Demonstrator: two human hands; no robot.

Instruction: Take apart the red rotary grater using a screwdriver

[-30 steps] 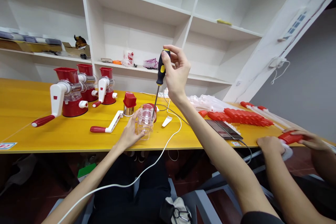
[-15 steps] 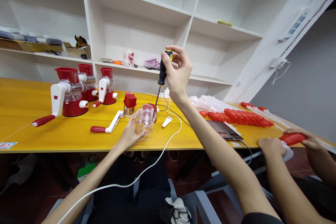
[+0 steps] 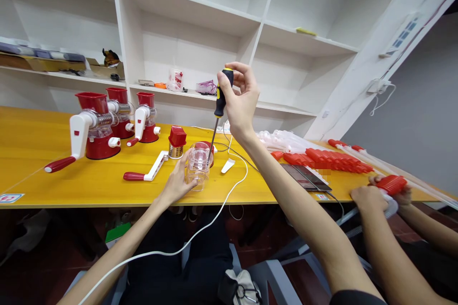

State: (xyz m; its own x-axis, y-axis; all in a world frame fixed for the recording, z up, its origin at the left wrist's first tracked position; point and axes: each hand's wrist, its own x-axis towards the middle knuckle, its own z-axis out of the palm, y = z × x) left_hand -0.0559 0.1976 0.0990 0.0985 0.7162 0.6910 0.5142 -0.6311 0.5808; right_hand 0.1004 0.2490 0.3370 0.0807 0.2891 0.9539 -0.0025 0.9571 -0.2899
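My left hand point(image 3: 180, 177) grips a clear plastic housing point(image 3: 199, 162) by its left side, near the front edge of the yellow table. Above it, my right hand point(image 3: 241, 97) holds a screwdriver point(image 3: 221, 95) by its black and yellow handle, shaft pointing down. The tip reaches the right side of the housing; exactly what it touches is too small to tell. Close by on the left lie a white crank handle with a red grip point(image 3: 146, 175) and a metal grater drum with a red pusher on top point(image 3: 176, 142). A red part point(image 3: 205, 145) shows partly behind the housing.
Several red drum graters point(image 3: 102, 126) stand at the left. A white cable point(image 3: 239, 182) crosses the table and my lap. To the right are a tablet point(image 3: 306, 177), a row of red ribbed pieces point(image 3: 329, 159) and a co-worker's hands on a red ribbed piece point(image 3: 391, 184).
My right hand and the screwdriver handle have shifted slightly left, while the housing stays put. At the right, the co-worker's far hand and red piece have moved left.
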